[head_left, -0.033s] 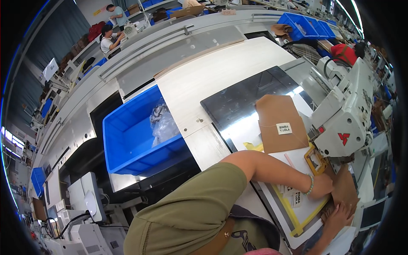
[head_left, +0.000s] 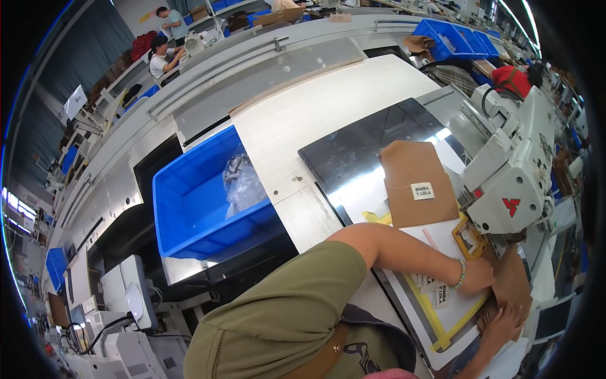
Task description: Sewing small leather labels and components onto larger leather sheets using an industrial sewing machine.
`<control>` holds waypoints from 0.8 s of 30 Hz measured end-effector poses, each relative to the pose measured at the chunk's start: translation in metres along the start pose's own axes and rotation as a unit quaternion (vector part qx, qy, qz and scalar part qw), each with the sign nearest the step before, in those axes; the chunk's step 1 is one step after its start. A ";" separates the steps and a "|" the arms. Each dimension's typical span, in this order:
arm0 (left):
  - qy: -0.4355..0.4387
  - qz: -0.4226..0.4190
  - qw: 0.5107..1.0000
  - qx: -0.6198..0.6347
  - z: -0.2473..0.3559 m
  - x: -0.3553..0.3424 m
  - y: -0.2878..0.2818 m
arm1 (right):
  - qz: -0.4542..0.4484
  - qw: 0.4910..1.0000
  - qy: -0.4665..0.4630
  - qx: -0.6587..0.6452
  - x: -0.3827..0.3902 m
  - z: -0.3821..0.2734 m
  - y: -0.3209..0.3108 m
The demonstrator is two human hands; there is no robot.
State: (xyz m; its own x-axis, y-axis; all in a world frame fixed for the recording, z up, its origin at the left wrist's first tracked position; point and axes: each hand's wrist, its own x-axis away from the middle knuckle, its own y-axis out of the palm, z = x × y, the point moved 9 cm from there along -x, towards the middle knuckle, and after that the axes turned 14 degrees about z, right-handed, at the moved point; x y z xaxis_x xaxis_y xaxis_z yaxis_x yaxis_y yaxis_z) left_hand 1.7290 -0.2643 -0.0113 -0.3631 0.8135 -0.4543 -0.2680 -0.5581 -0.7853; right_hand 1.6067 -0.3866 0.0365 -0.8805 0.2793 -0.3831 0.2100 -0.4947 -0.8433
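Note:
My left hand (head_left: 475, 278), with a bead bracelet, is curled beside the yellow metal frame (head_left: 467, 237) under the white sewing machine (head_left: 505, 177). Its fingertips are hidden at the edge of a brown piece (head_left: 512, 281). Just below, my right hand (head_left: 502, 325) holds that piece's lower edge with bent fingers. A second brown piece (head_left: 420, 174) with a white label lies on the dark metal plate (head_left: 334, 158). More white labels (head_left: 440, 294) lie on a white sheet edged with yellow tape (head_left: 445, 341) under my left forearm.
A blue bin (head_left: 189, 215) with clear plastic bags (head_left: 243, 183) stands left of a white board (head_left: 328, 88). More blue bins (head_left: 451, 41) sit at the back right. Machine housings (head_left: 126, 341) are at lower left. Other people (head_left: 161, 63) work beyond the rail, one in red (head_left: 511, 79).

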 end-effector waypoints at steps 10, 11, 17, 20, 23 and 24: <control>-0.001 -0.013 1.000 0.003 -0.014 0.014 -0.003 | 0.178 0.965 -0.080 -0.176 0.016 -0.011 -0.024; 0.010 0.005 1.000 -0.001 -0.014 0.014 -0.009 | 0.162 0.972 -0.099 -0.136 0.016 -0.023 -0.025; 0.162 0.004 0.985 -0.061 -0.003 0.049 -0.039 | 0.188 0.966 -0.089 -0.156 0.002 -0.042 -0.051; 0.222 0.062 0.971 -0.062 0.005 0.071 -0.074 | 0.209 0.938 -0.113 -0.253 0.020 -0.046 -0.069; 0.257 0.030 0.964 -0.058 0.014 0.089 -0.090 | 0.169 0.942 -0.119 -0.263 0.037 -0.059 -0.067; 0.250 0.021 0.966 -0.058 0.013 0.092 -0.094 | 0.153 0.939 -0.143 -0.272 0.044 -0.069 -0.068</control>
State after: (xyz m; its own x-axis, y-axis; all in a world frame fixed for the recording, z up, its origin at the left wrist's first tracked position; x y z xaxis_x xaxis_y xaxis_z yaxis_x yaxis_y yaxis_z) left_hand 1.7091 -0.1388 0.0260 0.1130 0.7836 -0.6109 -0.1490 -0.5946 -0.7901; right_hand 1.5832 -0.2841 0.0508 -0.8050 -0.0792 -0.5880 0.5898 0.0002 -0.8075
